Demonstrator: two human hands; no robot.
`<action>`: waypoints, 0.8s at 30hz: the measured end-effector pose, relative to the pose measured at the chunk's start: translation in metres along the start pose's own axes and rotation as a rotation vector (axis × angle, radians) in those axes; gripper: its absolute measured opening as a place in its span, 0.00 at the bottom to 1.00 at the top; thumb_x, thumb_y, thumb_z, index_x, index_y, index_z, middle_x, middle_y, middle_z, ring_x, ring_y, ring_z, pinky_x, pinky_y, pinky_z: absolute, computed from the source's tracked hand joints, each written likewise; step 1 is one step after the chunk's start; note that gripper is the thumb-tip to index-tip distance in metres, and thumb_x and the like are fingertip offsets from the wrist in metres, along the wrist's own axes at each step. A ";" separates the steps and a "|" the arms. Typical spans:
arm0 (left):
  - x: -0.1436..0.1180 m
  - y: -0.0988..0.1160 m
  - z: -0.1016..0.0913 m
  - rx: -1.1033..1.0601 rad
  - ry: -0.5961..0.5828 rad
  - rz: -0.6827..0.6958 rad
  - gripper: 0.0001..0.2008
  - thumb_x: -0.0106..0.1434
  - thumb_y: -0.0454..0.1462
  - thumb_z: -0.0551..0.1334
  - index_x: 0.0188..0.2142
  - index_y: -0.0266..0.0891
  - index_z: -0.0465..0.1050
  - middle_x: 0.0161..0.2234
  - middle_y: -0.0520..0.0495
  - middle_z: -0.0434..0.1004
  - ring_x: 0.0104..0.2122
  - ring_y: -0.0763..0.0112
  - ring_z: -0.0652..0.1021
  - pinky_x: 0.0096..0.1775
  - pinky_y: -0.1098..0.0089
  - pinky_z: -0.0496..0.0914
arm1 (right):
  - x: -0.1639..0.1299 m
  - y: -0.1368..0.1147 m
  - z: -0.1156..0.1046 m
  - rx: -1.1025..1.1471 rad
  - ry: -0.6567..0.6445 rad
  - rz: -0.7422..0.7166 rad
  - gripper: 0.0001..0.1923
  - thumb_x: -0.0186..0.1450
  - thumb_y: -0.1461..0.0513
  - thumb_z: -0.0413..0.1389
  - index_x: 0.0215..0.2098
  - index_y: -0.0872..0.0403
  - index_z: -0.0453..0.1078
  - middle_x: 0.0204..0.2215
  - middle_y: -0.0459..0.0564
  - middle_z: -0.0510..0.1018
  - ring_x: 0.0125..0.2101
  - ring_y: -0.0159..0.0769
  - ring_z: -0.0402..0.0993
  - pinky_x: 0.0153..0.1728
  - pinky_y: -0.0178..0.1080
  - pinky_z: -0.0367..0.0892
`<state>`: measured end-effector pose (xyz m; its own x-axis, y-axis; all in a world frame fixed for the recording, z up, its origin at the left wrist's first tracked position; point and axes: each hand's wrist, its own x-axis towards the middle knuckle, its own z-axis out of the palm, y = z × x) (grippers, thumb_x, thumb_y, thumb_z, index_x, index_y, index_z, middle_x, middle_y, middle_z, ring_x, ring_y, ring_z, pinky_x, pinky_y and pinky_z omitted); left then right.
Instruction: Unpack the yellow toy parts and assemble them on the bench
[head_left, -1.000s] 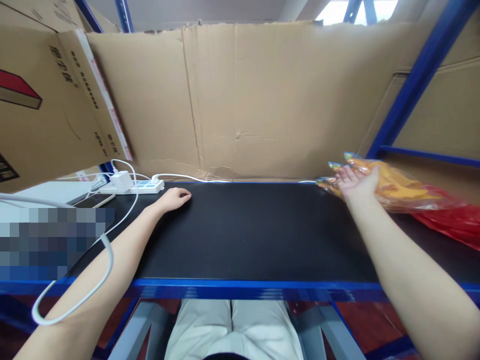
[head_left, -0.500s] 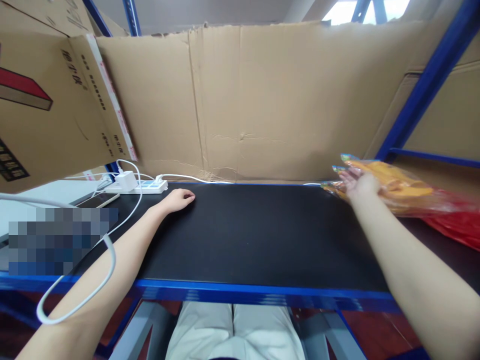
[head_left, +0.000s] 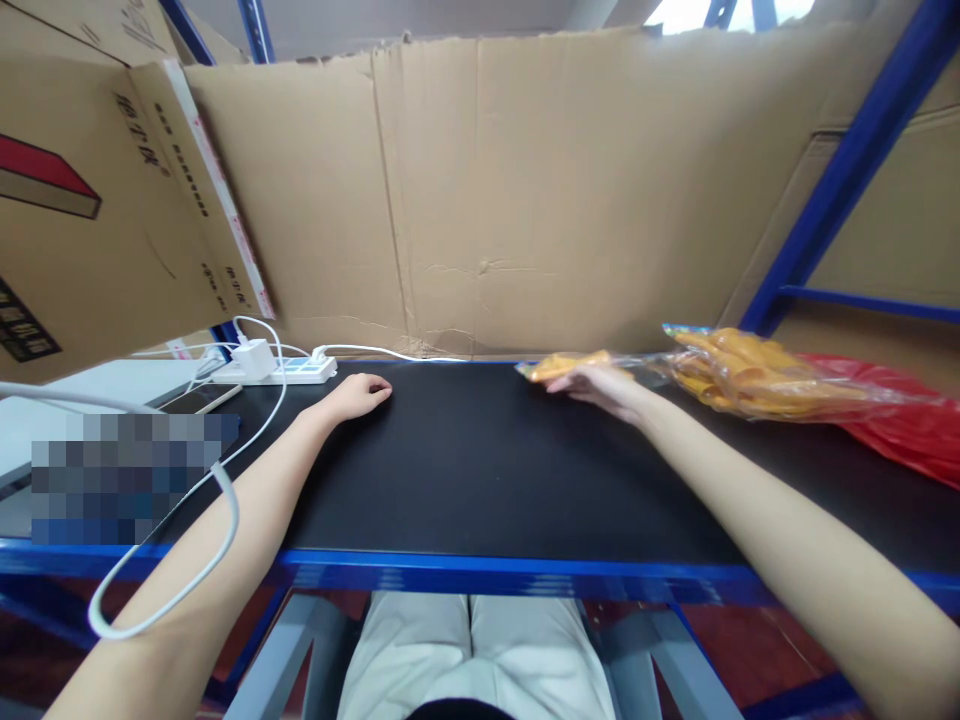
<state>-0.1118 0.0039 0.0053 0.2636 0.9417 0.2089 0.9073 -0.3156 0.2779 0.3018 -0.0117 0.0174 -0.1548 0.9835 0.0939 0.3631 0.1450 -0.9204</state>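
Note:
My right hand [head_left: 600, 388] grips a small clear plastic packet with orange-yellow contents [head_left: 566, 364], low over the black tabletop [head_left: 450, 470] toward its back edge. What exactly is inside the packet I cannot make out. A pile of similar clear packets with orange contents [head_left: 750, 370] lies to the right of that hand, overlapping a red plastic bag [head_left: 911, 425]. My left hand [head_left: 361, 396] rests on the tabletop at the left, its fingers curled together with nothing visible in them.
Near my left hand sits a white power strip [head_left: 304, 371] with a plugged-in adapter [head_left: 255, 360]. A white cable [head_left: 234, 515] loops across my left forearm. Cardboard panels [head_left: 562, 200] stand behind the table, with a blue post [head_left: 840, 190] at the right.
My right hand has moved left from the pile at the right, bringing one orange packet toward the middle of the table. My left hand has stayed in place.

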 end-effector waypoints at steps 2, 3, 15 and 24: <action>0.000 0.000 0.000 0.001 -0.004 -0.001 0.21 0.57 0.45 0.51 0.41 0.38 0.76 0.44 0.44 0.78 0.44 0.61 0.76 0.48 0.68 0.67 | -0.005 -0.001 0.003 0.084 -0.329 0.057 0.11 0.59 0.60 0.51 0.30 0.54 0.76 0.39 0.53 0.79 0.46 0.41 0.73 0.55 0.47 0.60; 0.000 0.000 0.000 0.004 -0.004 0.001 0.21 0.57 0.45 0.51 0.41 0.38 0.76 0.44 0.43 0.78 0.44 0.60 0.76 0.48 0.68 0.67 | -0.006 -0.001 0.003 0.114 -0.412 0.076 0.12 0.59 0.59 0.52 0.32 0.55 0.76 0.41 0.54 0.79 0.47 0.41 0.72 0.56 0.46 0.59; -0.001 0.013 0.014 -0.089 -0.102 0.057 0.37 0.55 0.48 0.54 0.61 0.33 0.54 0.56 0.38 0.67 0.52 0.58 0.72 0.51 0.67 0.65 | -0.003 0.018 0.027 -0.665 -0.266 -0.313 0.38 0.63 0.56 0.50 0.66 0.41 0.36 0.66 0.46 0.40 0.64 0.45 0.35 0.58 0.63 0.34; 0.006 0.068 0.024 -0.372 -0.197 0.214 0.32 0.60 0.53 0.53 0.60 0.42 0.58 0.61 0.46 0.59 0.59 0.60 0.63 0.54 0.68 0.62 | -0.004 0.012 0.050 -0.861 -0.167 -0.648 0.21 0.64 0.65 0.44 0.53 0.46 0.67 0.54 0.49 0.70 0.55 0.43 0.63 0.53 0.55 0.55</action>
<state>-0.0406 -0.0087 0.0032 0.5218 0.8437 0.1262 0.6562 -0.4916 0.5725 0.2612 -0.0195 -0.0131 -0.6480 0.6751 0.3525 0.6790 0.7218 -0.1340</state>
